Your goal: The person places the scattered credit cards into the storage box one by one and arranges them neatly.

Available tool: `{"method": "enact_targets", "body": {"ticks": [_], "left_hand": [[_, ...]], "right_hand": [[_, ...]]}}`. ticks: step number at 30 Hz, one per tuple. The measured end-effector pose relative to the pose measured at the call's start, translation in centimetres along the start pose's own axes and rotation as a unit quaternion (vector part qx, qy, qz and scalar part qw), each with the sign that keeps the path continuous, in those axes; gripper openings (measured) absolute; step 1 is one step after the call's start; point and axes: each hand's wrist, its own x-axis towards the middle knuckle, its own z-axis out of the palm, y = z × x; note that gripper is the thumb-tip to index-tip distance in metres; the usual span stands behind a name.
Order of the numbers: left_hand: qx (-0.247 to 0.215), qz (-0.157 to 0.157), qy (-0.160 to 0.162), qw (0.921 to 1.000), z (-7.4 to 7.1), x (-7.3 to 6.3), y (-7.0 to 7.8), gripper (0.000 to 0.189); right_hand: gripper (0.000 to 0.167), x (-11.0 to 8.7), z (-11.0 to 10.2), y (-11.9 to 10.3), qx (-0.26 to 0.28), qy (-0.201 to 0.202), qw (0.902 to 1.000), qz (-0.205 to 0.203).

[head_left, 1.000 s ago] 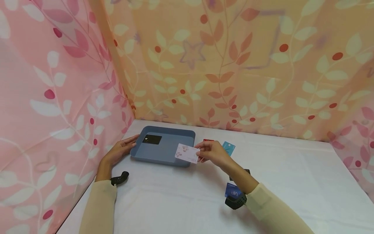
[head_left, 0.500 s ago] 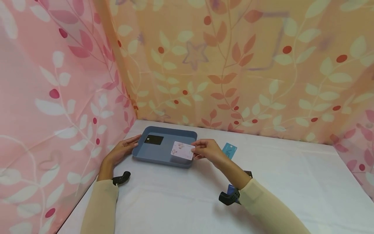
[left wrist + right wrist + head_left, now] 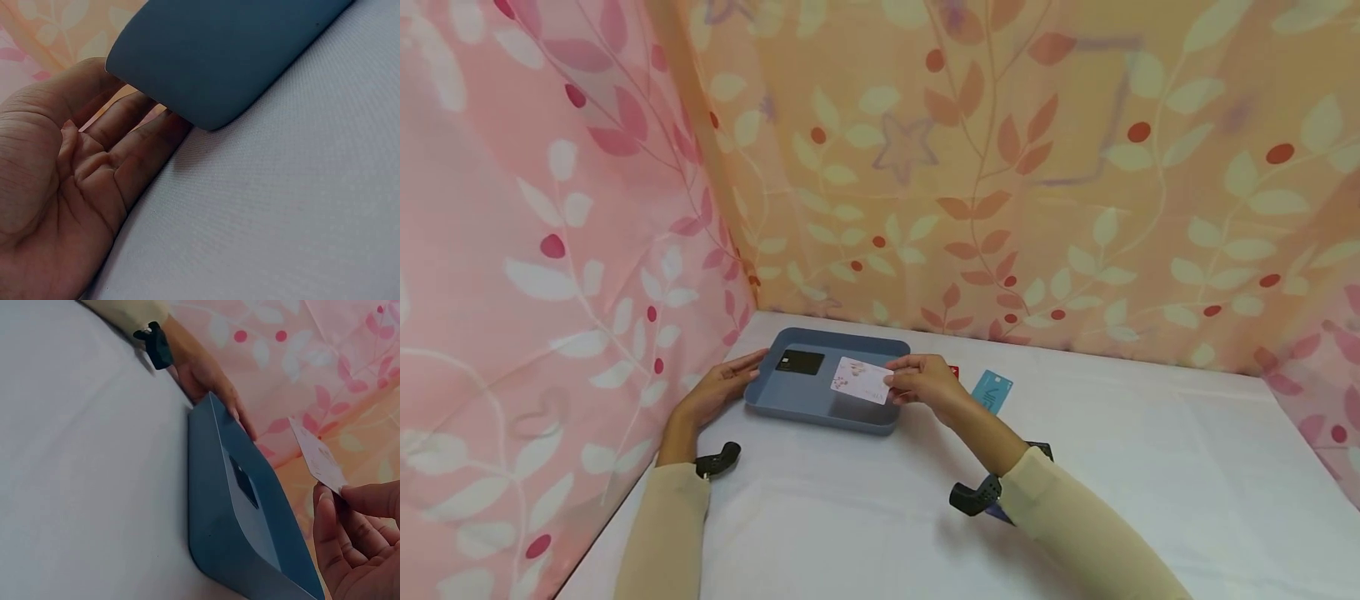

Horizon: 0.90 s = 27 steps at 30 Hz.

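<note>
Floral card (image 3: 859, 381) held above the tray (image 3: 816, 418)

At the left, the tray's end is touched by the left hand (image 3: 721, 385), its fingers extended and nothing held. Inside the tray's left half, a black card (image 3: 801, 362) is laid. Over the right half, raised off the tray's floor, the floral card is pinched at its right end by the grip of the right hand (image 3: 928, 383), the nearer one; its long axis is pointed leftward from that grip, roughly along the tray. Farther right, a light blue card (image 3: 993, 392) is seen on the desk (image 3: 820, 517).
</note>
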Motion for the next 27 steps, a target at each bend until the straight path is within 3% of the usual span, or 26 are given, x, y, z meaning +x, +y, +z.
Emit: {"method": "enact_targets", "body": {"ticks": [13,20,27], "left_hand": [[-0.008,-0.011,0.002,0.9999,-0.4,-0.5,-0.9,0.056],[-0.003,0.007,0.0,1.0,-0.5,0.1,-0.7,0.054],[0.003,-0.005,0.008,0.9999,-0.3,0.4,-0.5,0.054]], "right_hand": [[0.027,1.7,1.4,0.0,-0.005,0.001,0.9994,0.035],[0.026,2.9,2.4,-1.1,0.02,0.011,0.999,0.038],[0.027,3.9,2.9,-1.6,0.032,0.018,0.9974,0.063]]}}
